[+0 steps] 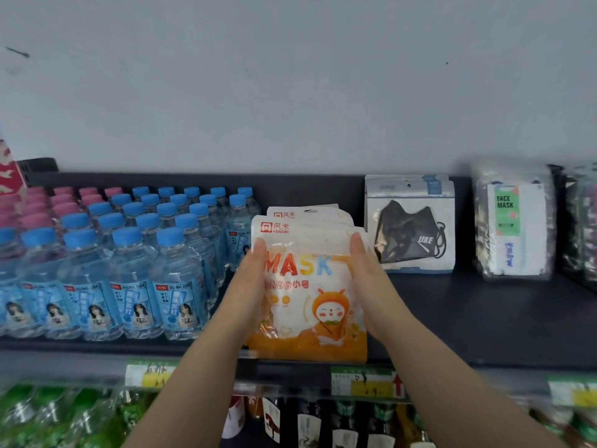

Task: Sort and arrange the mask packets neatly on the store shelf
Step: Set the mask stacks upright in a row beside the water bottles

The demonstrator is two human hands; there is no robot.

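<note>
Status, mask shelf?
Left hand, right hand: straight fingers pressing sides of orange-and-white plastic mask packet stack. Stack standing at dark shelf front. Blue-capped clear water bottles crowd its left.

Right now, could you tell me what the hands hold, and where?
The orange mask packets, pressed between the left hand flat on the left edge and the right hand flat on the right.

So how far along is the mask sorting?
Seemingly done: grey pouches of black masks and clear-wrapped white mask packs stand at the back. In hand: left hand and right hand press the sides of the orange cartoon mask packets. Left, probably: squaring that fanned stack.
</note>
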